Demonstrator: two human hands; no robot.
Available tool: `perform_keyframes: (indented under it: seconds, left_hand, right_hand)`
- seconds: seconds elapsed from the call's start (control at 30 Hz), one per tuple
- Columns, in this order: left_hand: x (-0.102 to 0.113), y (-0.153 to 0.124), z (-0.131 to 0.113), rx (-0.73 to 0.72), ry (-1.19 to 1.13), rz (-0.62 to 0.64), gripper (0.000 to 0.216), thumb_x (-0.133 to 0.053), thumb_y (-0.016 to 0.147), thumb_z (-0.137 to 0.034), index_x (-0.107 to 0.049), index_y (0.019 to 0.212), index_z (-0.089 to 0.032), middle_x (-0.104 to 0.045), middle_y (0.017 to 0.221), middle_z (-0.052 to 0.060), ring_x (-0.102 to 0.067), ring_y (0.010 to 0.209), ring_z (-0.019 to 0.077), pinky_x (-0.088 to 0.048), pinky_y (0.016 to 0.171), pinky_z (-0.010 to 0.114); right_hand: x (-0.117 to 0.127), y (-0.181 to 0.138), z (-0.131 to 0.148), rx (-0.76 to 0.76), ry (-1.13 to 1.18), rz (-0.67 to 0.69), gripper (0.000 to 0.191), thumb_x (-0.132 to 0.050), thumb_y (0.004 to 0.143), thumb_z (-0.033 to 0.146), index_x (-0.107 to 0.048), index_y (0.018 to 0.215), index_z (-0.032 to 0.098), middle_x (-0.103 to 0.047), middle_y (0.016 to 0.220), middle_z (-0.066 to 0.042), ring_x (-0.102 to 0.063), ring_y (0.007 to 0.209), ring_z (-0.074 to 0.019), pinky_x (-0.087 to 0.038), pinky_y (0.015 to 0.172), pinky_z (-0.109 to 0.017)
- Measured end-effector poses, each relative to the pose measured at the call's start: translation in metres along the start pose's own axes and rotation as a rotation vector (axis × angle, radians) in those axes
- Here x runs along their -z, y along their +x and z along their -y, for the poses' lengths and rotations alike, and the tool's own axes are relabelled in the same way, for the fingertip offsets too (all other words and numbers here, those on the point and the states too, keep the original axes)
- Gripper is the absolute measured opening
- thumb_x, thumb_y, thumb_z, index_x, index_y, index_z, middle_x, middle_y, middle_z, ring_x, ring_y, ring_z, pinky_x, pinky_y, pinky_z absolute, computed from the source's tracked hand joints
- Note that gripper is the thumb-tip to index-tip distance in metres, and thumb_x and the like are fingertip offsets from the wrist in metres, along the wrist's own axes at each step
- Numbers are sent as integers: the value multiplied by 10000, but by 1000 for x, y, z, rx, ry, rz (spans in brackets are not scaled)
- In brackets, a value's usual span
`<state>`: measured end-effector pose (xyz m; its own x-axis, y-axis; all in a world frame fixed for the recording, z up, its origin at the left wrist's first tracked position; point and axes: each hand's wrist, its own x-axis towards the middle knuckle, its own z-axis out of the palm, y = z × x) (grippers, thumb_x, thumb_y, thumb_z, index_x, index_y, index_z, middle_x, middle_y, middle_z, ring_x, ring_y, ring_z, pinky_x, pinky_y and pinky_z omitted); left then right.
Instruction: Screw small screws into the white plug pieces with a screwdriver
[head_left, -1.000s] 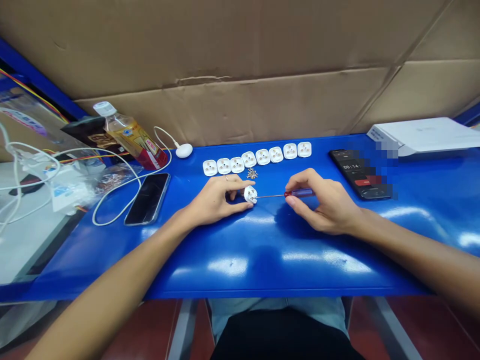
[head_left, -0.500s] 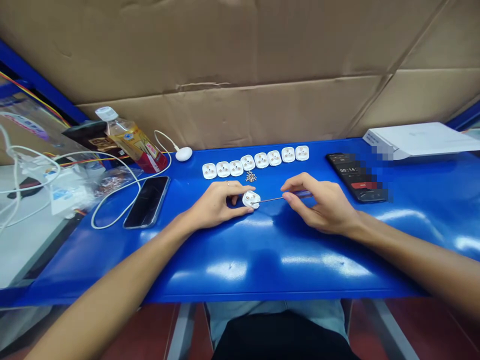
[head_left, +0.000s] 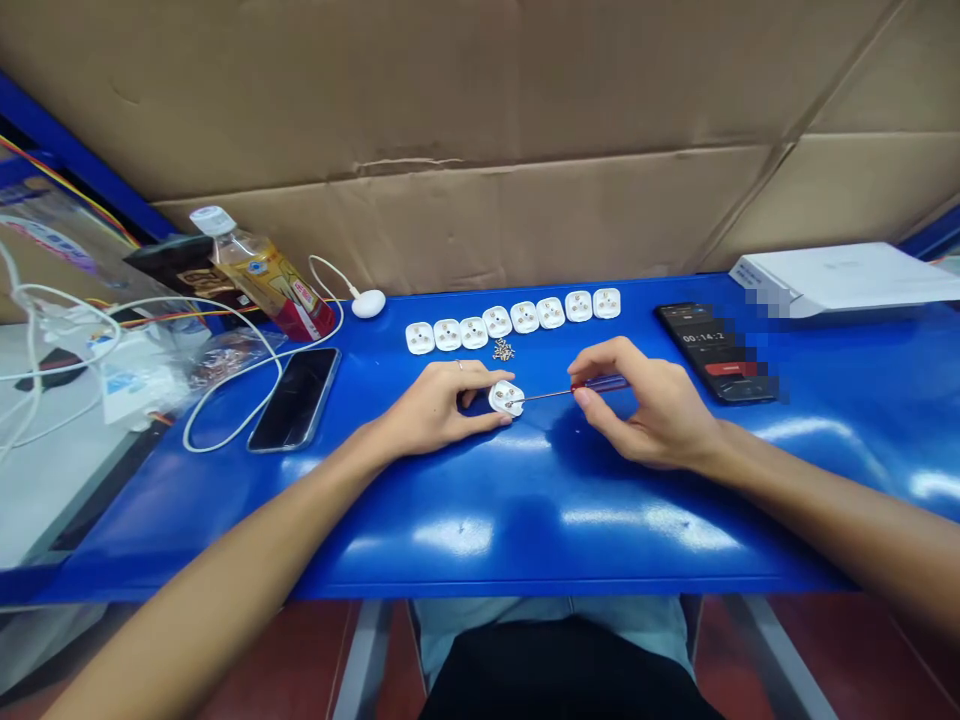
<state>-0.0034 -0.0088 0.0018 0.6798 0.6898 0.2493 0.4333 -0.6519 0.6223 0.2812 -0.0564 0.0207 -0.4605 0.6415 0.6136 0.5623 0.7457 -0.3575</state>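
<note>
Thumb and fingers of my left hand [head_left: 439, 408] pinch the sides of a white rounded-square plastic piece [head_left: 501, 393] with small metal parts in it. In my right hand [head_left: 651, 405] is a screwdriver [head_left: 604, 384] with a clear reddish-purple handle. Its thin shaft points left, nearly level, and the tip meets the white piece at its lower right. Just beyond lies a small pile of screws [head_left: 503, 350]. Behind the screws, several similar white pieces stand in a slightly slanting row, among them one at the right end [head_left: 607, 303].
A dark phone [head_left: 294, 400], a white cable [head_left: 196, 425] and a tilted drink bottle [head_left: 274, 285] are on the left. To the right lie a phone showing a timer [head_left: 709, 350] and a white box [head_left: 847, 283]. Cardboard [head_left: 450, 90] rises behind the blue table [head_left: 480, 500].
The right fingers have shifted slightly on the screwdriver, and more of its handle shows. The white piece stays in my left hand, with the tip still against it. The view has shifted slightly.
</note>
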Motion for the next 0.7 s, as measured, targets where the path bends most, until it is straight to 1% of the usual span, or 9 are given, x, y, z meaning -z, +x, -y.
perform_keyframes:
  seconds: [0.03,0.1,0.17,0.23,0.3,0.5,0.7]
  left_hand:
    - [0,0,-1,-3,-3,-1,507,-810,925,-432,-750,1356,-173,-579,799,-15,-527,694,123,-431,691,256]
    - [0,1,-2,-16,-7,-3,503,-810,926,-429,-749,1355,-173,-592,809,-12,-522,692,120,-425,684,252]
    - [-1,1,-2,-27,-9,0,504,-808,931,-425,-743,1364,-176,-599,818,-12,-520,690,117,-422,680,250]
    - [-1,1,-3,-32,-7,5,507,-807,933,-423,-738,1371,-178,-603,823,-12,-523,692,116,-424,684,249]
    - [0,1,-2,-32,2,11,508,-809,932,-422,-737,1372,-178,-610,829,-12,-528,695,116,-428,687,249]
    - [0,1,-2,-22,29,23,506,-791,945,-441,-734,1373,-178,-605,825,-7,-545,713,129,-438,708,263]
    - [-1,0,1,-16,45,27,511,-766,957,-472,-723,1379,-187,-592,813,-4,-550,725,142,-434,712,274]
  right_hand:
    - [-1,0,0,-8,-6,-4,179,-631,972,195,-564,1130,243,-800,921,-13,-798,744,-164,-620,682,-241]
    - [-2,-1,-1,-13,-44,-3,157,-652,985,232,-578,1122,245,-783,814,17,-774,651,-157,-586,598,-237]
    - [-4,-2,-1,6,-75,8,119,-657,994,261,-592,1093,246,-758,740,36,-745,584,-155,-554,542,-244]
    - [-4,-2,-2,28,-74,9,67,-637,997,241,-592,1046,251,-762,759,30,-743,596,-152,-558,553,-245]
    - [-2,-2,-2,28,-48,-4,72,-620,990,204,-584,1023,257,-777,818,17,-752,640,-146,-582,592,-239]
    - [2,0,-1,20,-17,-19,131,-630,967,180,-580,1051,267,-787,864,10,-764,671,-148,-610,624,-236]
    - [-2,-2,-2,39,-14,12,132,-636,971,182,-584,1070,252,-787,869,11,-769,677,-148,-591,620,-231]
